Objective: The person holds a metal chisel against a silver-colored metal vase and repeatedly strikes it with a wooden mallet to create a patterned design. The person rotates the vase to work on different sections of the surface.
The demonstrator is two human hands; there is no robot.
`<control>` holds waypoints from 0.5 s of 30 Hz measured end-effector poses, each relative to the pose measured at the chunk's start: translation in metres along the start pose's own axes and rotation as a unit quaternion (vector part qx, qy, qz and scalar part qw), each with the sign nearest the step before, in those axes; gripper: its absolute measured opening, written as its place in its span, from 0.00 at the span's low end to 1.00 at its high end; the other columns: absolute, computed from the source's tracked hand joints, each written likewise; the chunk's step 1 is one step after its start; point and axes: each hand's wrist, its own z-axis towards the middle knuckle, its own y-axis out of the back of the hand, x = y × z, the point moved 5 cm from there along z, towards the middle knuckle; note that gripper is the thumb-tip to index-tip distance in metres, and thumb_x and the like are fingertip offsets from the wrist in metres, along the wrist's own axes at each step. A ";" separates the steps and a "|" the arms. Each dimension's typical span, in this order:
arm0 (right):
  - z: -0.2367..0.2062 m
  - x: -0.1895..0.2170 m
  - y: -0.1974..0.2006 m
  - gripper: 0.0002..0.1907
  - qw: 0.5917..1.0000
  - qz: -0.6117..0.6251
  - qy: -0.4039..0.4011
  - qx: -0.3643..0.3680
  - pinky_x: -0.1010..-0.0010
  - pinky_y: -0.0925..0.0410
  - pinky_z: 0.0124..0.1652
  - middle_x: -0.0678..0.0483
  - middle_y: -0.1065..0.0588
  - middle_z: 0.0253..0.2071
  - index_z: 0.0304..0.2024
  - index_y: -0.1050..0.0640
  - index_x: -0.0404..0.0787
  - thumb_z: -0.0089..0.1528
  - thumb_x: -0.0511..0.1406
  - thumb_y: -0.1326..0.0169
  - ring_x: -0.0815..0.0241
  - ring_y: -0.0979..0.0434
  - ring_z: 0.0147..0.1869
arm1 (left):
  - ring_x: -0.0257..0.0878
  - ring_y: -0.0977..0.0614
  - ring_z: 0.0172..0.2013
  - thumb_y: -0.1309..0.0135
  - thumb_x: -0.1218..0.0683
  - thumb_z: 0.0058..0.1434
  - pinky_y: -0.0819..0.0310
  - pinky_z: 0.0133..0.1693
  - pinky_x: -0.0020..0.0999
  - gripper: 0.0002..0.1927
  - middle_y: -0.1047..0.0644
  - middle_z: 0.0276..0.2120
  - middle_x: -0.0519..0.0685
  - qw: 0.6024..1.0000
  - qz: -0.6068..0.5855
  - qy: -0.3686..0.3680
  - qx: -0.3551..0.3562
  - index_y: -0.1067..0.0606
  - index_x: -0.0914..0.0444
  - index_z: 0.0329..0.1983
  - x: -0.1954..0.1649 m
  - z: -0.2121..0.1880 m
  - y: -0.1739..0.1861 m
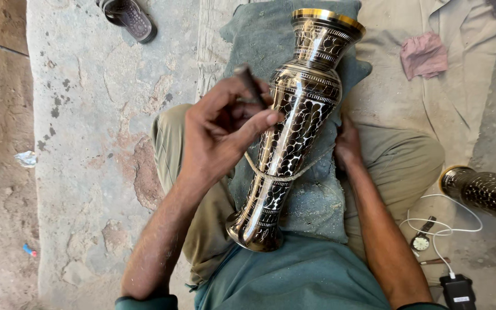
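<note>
I see the brass vase lying across the lap on a grey cloth, tied by cord. Left hand clenches an engraving tool; right hand steadies the vase, grip hidden. Pattern looks nearly complete.
</note>
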 end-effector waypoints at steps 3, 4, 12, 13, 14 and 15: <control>-0.021 -0.001 0.022 0.34 0.978 0.141 -0.123 -0.088 0.74 0.37 0.27 0.45 0.23 0.49 0.72 0.40 0.42 0.64 0.31 0.46 0.62 0.29 0.34 | 0.32 0.14 0.42 0.36 0.56 0.68 0.11 0.46 0.28 0.15 0.18 0.43 0.48 0.994 0.101 -0.030 0.018 0.23 0.63 0.56 -0.002 0.011 -0.007; -0.031 -0.007 0.030 0.37 0.954 0.214 -0.177 -0.117 0.76 0.43 0.14 0.46 0.20 0.41 0.71 0.43 0.46 0.62 0.30 0.45 0.65 0.33 0.22 | 0.32 0.15 0.41 0.35 0.56 0.66 0.12 0.44 0.27 0.16 0.18 0.41 0.48 0.988 0.144 -0.052 0.023 0.22 0.63 0.55 -0.003 0.015 -0.008; -0.084 -0.025 0.101 0.32 0.965 0.259 0.019 -0.044 0.69 0.22 0.37 0.49 0.24 0.38 0.68 0.34 0.33 0.61 0.23 0.42 0.60 0.18 0.39 | 0.32 0.14 0.41 0.35 0.57 0.71 0.12 0.46 0.25 0.17 0.20 0.40 0.47 0.978 0.150 -0.121 0.077 0.23 0.62 0.60 -0.008 0.034 -0.020; -0.090 -0.036 0.111 0.31 0.972 0.226 -0.005 -0.057 0.67 0.23 0.35 0.49 0.24 0.37 0.67 0.34 0.32 0.61 0.23 0.42 0.59 0.19 0.37 | 0.33 0.14 0.42 0.35 0.56 0.69 0.12 0.46 0.27 0.17 0.20 0.40 0.47 0.977 0.152 -0.121 0.082 0.23 0.62 0.60 -0.007 0.036 -0.021; -0.095 -0.048 0.120 0.30 0.979 0.191 -0.031 -0.069 0.66 0.23 0.34 0.49 0.24 0.36 0.66 0.34 0.32 0.62 0.24 0.41 0.59 0.19 0.35 | 0.34 0.14 0.42 0.34 0.56 0.68 0.12 0.46 0.29 0.18 0.20 0.41 0.48 0.977 0.153 -0.119 0.085 0.23 0.63 0.59 -0.005 0.038 -0.021; -0.101 -0.052 0.130 0.27 0.986 0.146 0.007 -0.082 0.66 0.23 0.36 0.48 0.24 0.37 0.66 0.33 0.30 0.64 0.23 0.42 0.58 0.20 0.36 | 0.34 0.14 0.43 0.34 0.56 0.68 0.12 0.47 0.29 0.20 0.19 0.41 0.47 0.974 0.158 -0.135 0.088 0.24 0.62 0.61 -0.005 0.040 -0.023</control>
